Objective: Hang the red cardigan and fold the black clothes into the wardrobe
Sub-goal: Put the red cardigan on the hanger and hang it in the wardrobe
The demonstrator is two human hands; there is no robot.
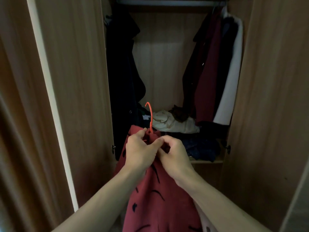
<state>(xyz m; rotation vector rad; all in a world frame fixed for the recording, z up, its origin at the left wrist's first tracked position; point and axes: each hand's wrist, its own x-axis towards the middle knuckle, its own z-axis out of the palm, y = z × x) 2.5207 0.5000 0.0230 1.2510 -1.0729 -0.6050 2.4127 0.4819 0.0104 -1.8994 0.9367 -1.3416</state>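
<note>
- My red cardigan (160, 203), patterned with dark marks, hangs from my grip in front of the open wardrobe (80, 81). Its hem is cut off at the bottom of the view.
- My left hand (140, 152) has its fingers curled round the gathered neck of the cardigan, just below the hook. My right hand (175, 157) pinches a fold of the collar between thumb and fingertips, touching the left.
- The orange hanger hook (150, 114) stands up above my knuckles. The hanger's arms are buried under fabric, so I cannot tell whether both shoulders are seated.
- The risk, as I judge it: if one shoulder is off, the cardigan could slide from the hanger when lifted.
- Beyond the hook, the shelf (207, 161) carries a pale crumpled garment (175, 124) toward its back and a dark heap (202, 148) at its front edge. In this dim light I cannot say whether the heap is black or navy.
- A dark coat (122, 72) hangs at the left side, with a maroon coat (209, 72) and a white garment (234, 69) at the right, leaving a gap between.
- The rail (167, 2) runs along the top, partly cut off and well above the hook. A careless reach could miss it or snag a neighbouring sleeve.
</note>
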